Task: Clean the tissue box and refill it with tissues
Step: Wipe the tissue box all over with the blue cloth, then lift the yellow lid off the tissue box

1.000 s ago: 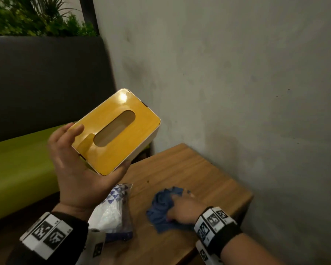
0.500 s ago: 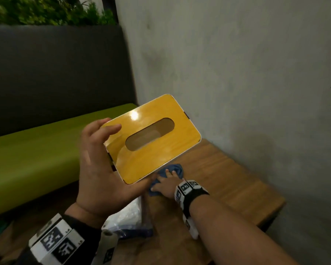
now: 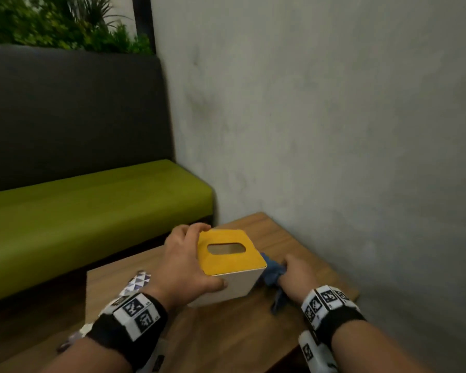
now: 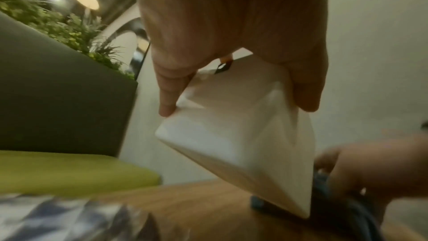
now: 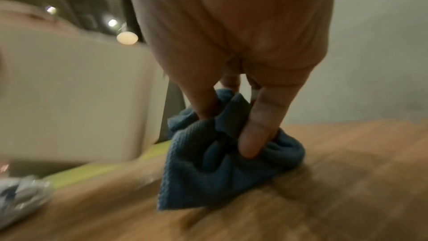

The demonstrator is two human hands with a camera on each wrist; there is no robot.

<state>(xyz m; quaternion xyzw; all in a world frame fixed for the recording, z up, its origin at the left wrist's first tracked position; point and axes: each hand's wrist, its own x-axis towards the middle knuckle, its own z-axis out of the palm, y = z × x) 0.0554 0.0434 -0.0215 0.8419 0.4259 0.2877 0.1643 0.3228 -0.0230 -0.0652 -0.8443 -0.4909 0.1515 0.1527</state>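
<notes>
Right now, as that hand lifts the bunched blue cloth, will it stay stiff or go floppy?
Probably floppy: the bunched blue waffle-weave cloth folds around the right hand's fingers and a corner droops to the wooden table. It likely weighs little, since fingertips alone gather it. The textured weave should resist slipping.

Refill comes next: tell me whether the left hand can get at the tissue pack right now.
Probably not: the left hand grips the tissue box. The tissue pack lies uncovered beside that wrist.

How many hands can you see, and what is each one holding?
2. The left hand grips the tissue box above the table; the right hand pinches the blue cloth beside it.
</notes>
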